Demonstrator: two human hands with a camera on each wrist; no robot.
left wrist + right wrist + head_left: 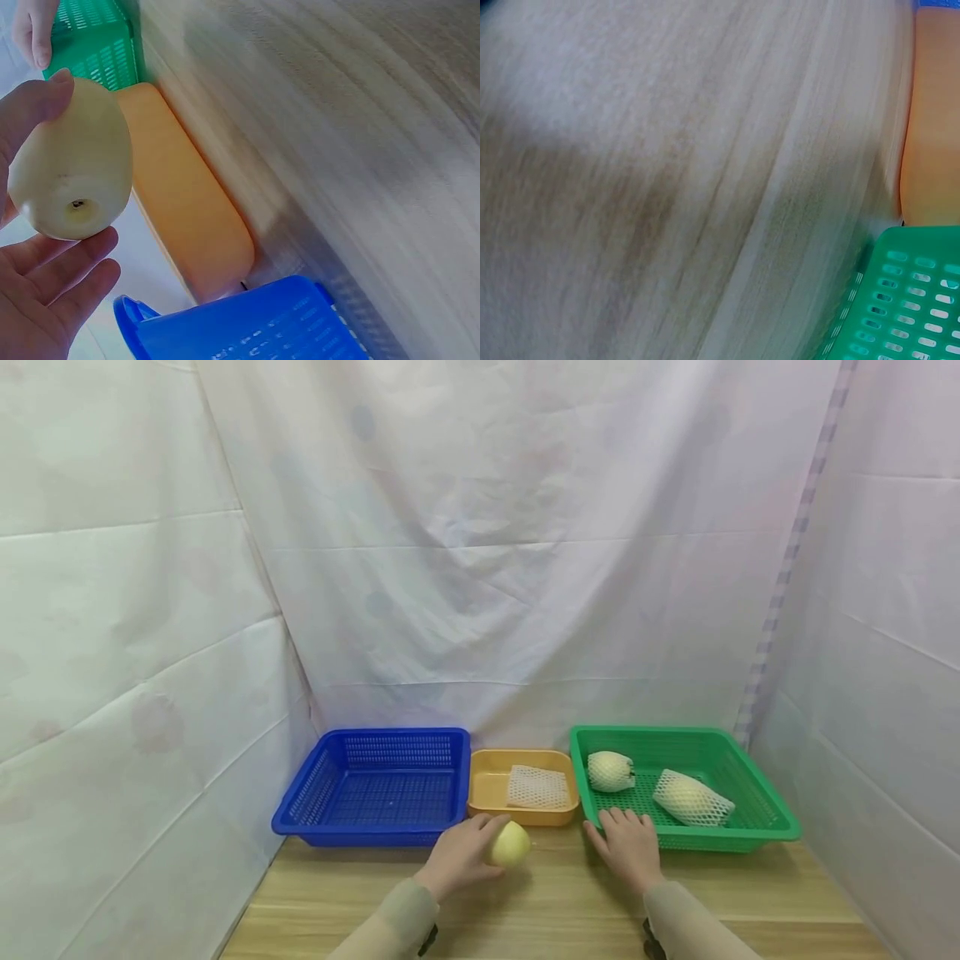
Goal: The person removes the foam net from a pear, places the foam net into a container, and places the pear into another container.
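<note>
My left hand [462, 857] grips a pale yellow pear [510, 845] above the table, in front of the small orange tray. Seen from the left wrist, the thumb lies on one side of the pear [75, 161] and fingers support it from below, its small dark-centred hollow facing the camera. My right hand [628, 846] rests at the front rim of the green basket [757, 837], fingers extended and holding nothing visible. Inside that basket lie two pale fruits in white foam nets, a left one [611, 772] and a right one [692, 799]. The right wrist view does not show the hand.
A blue basket [375, 837] stands at the left with nothing in it. Between the baskets, the orange tray [491, 781] holds white foam netting [537, 787]. Wooden tabletop [555, 910] lies in front, with white cloth [480, 610] hung behind and at both sides.
</note>
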